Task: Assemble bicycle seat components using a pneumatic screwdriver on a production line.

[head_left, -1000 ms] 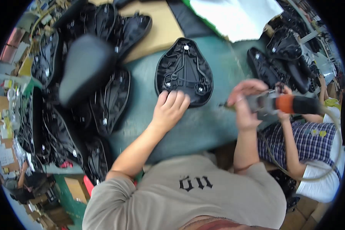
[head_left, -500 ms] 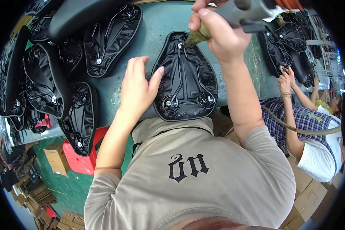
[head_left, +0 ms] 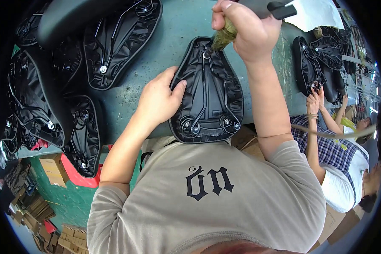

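Note:
An upside-down black bicycle saddle (head_left: 216, 103) lies in front of me, its narrow nose pointing away. Metal rails and two coil springs show on its underside. My left hand (head_left: 163, 97) grips its left edge, thumb over the rim. My right hand (head_left: 256, 36) is closed around a grey power driver (head_left: 264, 7), whose tapered front is wrapped in yellow-green material. The driver's tip meets the bolt (head_left: 206, 55) near the saddle's nose. Part of the driver's body is hidden by my hand and the picture's upper edge.
Several more saddles, such as this overturned one (head_left: 82, 139), crowd the green worktable (head_left: 127, 110) at left. A red stool (head_left: 78, 175) and a cardboard box (head_left: 53, 169) stand below. On the right, a co-worker's hands (head_left: 315, 95) handle another saddle; a hose (head_left: 326, 134) crosses nearby.
My left hand has come onto the saddle's left edge, its fingers no longer raised. The driver is more upright, its tip still at the nose bolt. The whole view has shifted slightly.

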Tool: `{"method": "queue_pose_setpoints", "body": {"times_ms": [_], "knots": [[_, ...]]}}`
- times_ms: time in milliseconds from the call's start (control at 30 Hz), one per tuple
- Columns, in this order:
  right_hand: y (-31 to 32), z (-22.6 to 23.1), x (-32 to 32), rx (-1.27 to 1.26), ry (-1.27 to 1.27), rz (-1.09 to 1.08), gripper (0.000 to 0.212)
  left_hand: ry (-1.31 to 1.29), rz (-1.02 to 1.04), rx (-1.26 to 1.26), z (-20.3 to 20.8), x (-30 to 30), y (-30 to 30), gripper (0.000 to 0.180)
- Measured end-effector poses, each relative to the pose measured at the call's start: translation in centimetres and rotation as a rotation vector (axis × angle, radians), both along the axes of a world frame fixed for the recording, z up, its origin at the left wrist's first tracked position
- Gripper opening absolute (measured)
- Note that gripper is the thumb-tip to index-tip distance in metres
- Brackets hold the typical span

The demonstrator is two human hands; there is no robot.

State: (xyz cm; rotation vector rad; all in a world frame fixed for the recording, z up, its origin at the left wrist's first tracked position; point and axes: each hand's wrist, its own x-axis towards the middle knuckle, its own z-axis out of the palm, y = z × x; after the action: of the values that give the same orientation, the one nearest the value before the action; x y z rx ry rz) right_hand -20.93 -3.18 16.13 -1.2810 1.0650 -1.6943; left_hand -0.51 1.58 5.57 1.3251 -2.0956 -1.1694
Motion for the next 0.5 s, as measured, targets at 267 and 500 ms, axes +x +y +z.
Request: {"method": "queue_pose_setpoints", "body": {"times_ms": [267, 500], "knots": [[-0.1, 0.3, 1.2, 0.133, 0.004, -0.016, 0.009, -0.043, 0.016, 0.1, 0.9, 0.3, 0.0, 0.041], [0.9, 0.6, 0.2, -0.032, 0.033, 0.057, 0.021, -0.23, -0.108, 0.249, 3.0, 0.2, -0.5, 0.054]]}}
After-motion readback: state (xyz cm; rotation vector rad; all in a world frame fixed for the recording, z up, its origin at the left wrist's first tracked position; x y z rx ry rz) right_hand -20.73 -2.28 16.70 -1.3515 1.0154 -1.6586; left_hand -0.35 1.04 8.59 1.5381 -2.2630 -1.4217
